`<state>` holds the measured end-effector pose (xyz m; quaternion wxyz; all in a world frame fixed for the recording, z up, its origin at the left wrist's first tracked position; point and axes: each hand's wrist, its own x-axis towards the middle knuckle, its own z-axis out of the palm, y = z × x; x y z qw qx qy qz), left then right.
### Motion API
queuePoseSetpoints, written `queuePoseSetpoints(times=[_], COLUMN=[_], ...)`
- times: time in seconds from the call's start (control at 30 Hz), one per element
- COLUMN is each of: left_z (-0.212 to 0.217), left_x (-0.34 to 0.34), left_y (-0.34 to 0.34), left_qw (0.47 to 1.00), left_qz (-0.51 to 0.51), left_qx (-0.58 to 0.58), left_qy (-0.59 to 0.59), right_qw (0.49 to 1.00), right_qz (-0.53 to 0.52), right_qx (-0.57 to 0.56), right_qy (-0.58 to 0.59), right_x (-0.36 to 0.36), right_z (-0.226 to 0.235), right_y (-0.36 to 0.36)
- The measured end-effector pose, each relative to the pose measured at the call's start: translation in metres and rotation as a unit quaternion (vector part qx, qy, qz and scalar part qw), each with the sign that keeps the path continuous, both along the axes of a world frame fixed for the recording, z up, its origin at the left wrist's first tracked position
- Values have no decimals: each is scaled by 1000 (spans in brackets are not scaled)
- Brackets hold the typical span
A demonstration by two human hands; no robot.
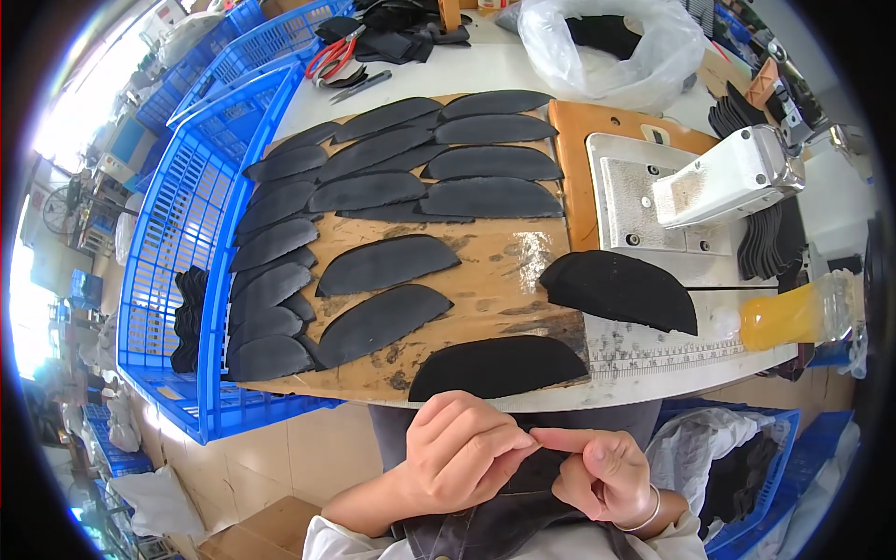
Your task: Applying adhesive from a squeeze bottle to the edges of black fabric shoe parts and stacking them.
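My left hand (471,450) is closed in a pinch just off the table's front edge, touching the tip of my right index finger. Anything between those fingertips is too small to make out. On my right hand (605,474) the index finger stretches toward the left hand and the other fingers curl loosely, with nothing visible in them. Nearest to both lies a black half-moon fabric piece (499,367) at the table edge. A stack of similar black pieces (618,289) rests to its right. Dark grey curved pieces (387,264) lie singly and in overlapping rows on the brown board (495,271).
A blue crate (177,215) stands against the table's left side. A white machine arm (719,177) and a jar of yellow liquid (789,315) occupy the right. Red-handled scissors (332,58) and a clear plastic bag (551,47) sit at the back.
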<state>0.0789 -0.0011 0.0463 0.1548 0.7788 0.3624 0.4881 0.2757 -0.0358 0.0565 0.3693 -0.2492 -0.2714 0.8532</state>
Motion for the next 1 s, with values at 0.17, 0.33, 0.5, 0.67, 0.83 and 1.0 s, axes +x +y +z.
queuePoseSetpoints(times=[0.17,0.33,0.5,0.67,0.83,1.0], left_z=[-2,-1,-1,-9,-10,-8], left_x=[-1,-2,-7,-7,-6,-2], left_y=[3,-5,-11,-14,-15,-19], left_qw=[1000,996,970,673,618,640], left_qz=[-16,-76,-108,-230,-258,-235], left_qx=[-6,-33,-138,-492,-531,-529], left_qy=[22,-32,-169,-502,-520,-506], right_qw=[997,994,989,991,993,986], right_qz=[0,-52,-16,-9,2,-91], right_qx=[-48,-62,-63,-58,-53,74], right_qy=[53,71,132,121,105,-115], right_x=[1,2,6,6,5,-5], right_z=[-7,-2,-2,-6,-5,4], right_y=[0,3,4,2,2,-1])
